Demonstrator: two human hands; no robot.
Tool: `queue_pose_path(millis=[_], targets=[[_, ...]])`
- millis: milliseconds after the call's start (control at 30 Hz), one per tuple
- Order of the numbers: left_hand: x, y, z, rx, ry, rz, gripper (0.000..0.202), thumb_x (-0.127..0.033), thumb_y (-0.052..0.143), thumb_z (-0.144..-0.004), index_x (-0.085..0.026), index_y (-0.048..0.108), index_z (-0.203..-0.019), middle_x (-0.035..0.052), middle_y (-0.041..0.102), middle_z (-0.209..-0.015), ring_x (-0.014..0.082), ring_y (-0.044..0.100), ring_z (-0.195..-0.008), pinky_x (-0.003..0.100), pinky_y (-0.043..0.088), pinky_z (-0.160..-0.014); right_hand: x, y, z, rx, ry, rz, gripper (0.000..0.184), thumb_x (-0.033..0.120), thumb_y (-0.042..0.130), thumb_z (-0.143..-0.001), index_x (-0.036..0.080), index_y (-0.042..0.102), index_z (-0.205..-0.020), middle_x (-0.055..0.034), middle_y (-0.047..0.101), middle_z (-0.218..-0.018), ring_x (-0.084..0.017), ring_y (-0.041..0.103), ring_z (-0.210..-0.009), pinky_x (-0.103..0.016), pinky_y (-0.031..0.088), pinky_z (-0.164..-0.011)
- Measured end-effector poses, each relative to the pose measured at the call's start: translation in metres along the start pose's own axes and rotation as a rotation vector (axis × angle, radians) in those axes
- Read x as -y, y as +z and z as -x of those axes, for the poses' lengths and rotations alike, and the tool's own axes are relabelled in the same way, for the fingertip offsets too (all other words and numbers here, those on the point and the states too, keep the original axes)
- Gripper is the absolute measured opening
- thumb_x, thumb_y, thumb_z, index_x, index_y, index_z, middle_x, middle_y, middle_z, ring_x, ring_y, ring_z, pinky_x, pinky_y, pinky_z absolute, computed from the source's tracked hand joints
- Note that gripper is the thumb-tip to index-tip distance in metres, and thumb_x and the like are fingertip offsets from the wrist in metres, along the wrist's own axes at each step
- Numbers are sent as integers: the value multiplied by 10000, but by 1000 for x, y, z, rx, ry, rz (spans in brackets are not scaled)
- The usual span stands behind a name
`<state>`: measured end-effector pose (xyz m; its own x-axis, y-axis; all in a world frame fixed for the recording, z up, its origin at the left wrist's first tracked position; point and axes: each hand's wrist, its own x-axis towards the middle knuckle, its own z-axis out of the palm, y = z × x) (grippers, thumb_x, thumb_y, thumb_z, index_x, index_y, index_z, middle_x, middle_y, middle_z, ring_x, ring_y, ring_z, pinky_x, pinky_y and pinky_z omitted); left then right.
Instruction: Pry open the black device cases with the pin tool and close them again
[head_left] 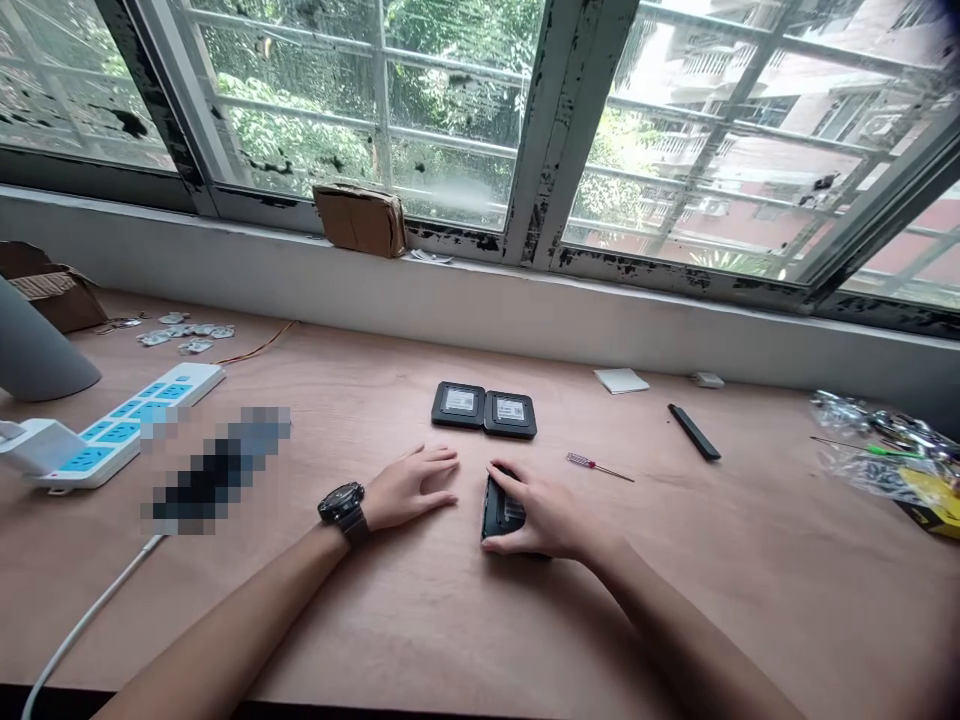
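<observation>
Nearest, the left hand (409, 490) lies flat and empty on the surface (450, 620), fingers stretched, seemingly as a brace. At its three o'clock the right hand (544, 515) curls over a small black device (495, 510), probably to steady it. At twelve o'clock two matching black units (484, 410) sit touching, and a screwdriver (598, 466) lies at two. Farther out at three o'clock, clear bags (870, 440) hold small parts. The cardboard box (360, 220) on the sill hides its contents.

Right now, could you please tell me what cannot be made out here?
Head view only:
black device: mostly covered by the right hand.
labels on the two black units: too small to read.
thing beside the power strip: pixelated.
plastic bags: cut off by the right edge.
</observation>
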<state>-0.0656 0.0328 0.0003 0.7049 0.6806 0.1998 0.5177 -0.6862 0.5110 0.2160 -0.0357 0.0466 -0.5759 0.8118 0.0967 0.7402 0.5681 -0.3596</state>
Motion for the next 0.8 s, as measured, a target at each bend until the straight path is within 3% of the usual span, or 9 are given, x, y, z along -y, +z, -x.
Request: queue_pose_path(millis=[433, 800], targets=[[0, 1, -1, 15, -6, -28, 605, -555, 652, -947, -255, 541, -1461, 79, 506, -1534, 285, 431, -1451, 492, 238, -1249, 3, 1, -3, 68, 4, 46, 1033, 768, 702, -735, 127, 480, -1514, -200, 467, -1543, -387, 484, -1367, -480, 413, -1151], [2, 3, 0, -5, 23, -23, 574, -558, 636, -957, -277, 552, -1451, 72, 518, -1524, 287, 439, -1445, 499, 249, -1242, 3, 4, -2, 40, -13, 63, 1030, 800, 663, -749, 145, 470, -1520, -182, 477, -1539, -393, 496, -1352, -492, 418, -1149]])
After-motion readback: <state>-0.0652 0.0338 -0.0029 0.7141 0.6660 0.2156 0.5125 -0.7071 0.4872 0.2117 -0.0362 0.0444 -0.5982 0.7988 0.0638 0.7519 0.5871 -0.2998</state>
